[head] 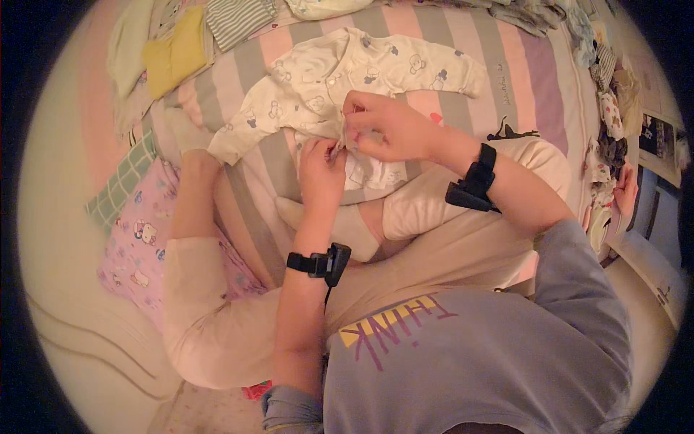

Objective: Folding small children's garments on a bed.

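A baby's cream long-sleeved garment [320, 100] with a bear print lies spread in front of me, its neckline away from me and its sleeves out to both sides. At its lower front, my left hand [323, 163] pinches the fabric between thumb and fingers. My right hand [387, 127] grips the cloth just above and to the right of it, fingers bent. The two hands nearly touch. The bit of cloth between the fingertips is mostly hidden. Below them, the garment's lower part [374, 172] rests on the striped bedspread [452, 116].
Folded clothes, including a yellow one [179, 59] and a striped one [241, 21], line the far left. More clothes [612, 114] run along the right edge. A pink printed pillow [135, 238] lies by my bent left leg [198, 271]. Black wrist straps [320, 264] circle both forearms.
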Demonstrator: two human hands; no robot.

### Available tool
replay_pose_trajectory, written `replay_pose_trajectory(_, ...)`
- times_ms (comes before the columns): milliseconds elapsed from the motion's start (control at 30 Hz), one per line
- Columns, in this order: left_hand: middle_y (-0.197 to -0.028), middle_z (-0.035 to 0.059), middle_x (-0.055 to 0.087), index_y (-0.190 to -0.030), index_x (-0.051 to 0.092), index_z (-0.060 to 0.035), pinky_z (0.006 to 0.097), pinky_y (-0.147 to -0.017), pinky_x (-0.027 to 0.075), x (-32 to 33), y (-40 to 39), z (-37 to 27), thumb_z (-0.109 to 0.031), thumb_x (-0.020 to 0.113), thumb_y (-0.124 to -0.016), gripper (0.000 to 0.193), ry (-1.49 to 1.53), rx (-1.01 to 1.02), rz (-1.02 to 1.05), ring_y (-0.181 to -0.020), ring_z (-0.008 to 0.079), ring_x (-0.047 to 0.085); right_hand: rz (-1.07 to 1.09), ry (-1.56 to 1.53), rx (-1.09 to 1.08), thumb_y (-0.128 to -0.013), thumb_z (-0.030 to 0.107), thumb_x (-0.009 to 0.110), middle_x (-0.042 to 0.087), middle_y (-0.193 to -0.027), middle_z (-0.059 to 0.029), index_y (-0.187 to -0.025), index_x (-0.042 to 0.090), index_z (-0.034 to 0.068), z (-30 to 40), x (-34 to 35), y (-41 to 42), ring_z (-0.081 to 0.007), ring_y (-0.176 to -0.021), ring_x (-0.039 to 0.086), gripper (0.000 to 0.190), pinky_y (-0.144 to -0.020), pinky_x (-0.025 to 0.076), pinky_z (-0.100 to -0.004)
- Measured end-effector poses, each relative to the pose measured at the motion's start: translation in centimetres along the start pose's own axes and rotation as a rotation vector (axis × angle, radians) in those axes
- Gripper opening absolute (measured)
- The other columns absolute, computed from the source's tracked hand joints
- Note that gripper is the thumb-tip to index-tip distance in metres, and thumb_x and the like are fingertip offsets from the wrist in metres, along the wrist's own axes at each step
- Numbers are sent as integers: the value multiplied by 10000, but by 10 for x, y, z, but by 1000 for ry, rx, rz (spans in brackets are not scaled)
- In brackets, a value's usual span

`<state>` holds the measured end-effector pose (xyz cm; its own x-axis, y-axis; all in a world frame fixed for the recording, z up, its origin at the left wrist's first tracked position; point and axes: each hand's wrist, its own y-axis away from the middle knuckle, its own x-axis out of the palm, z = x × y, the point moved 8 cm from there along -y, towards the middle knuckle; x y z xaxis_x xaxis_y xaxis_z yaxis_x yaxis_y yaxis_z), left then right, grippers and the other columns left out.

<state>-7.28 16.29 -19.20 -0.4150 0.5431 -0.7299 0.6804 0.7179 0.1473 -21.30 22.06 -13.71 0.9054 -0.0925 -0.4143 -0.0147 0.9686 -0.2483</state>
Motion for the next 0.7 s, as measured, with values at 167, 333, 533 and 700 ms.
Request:
replay_pose_trajectory(167,-948,99,685,-1034,665,19,293,-751,529,-12,3,3,-65,652,-924,139,208,-31,-60,-808,184,670,66,69,-102,-781,118,714,545,-962,-92,-852,616,52,17,10,-1,-285,-897,579,138,-784,490,-376)
replay_pose_trajectory(333,-921,27,690,-1081,672,3,256,-760,504,-7,1,35,-115,639,-964,168,303,-201,124,-818,93,621,141,300,-189,-789,131,712,555,-991,-81,-985,636,74,16,22,-1,-293,-912,593,218,-807,504,-390)
replay_pose_trajectory(533,-815,-4,639,-1068,685,-23,232,-647,452,-6,1,39,-155,633,-970,172,575,-217,38,-710,61,532,191,418,-67,-801,74,671,564,-1015,-88,-950,594,48,6,21,0,-295,-963,613,170,-816,517,-391)
replay_pose_trajectory(700,-816,-10,623,-1064,687,-40,213,-651,452,-14,-1,28,-115,642,-959,136,575,-206,40,-720,56,543,240,399,71,-826,110,631,592,-1053,-82,-910,619,32,-4,16,2,-294,-968,616,116,-822,519,-390)
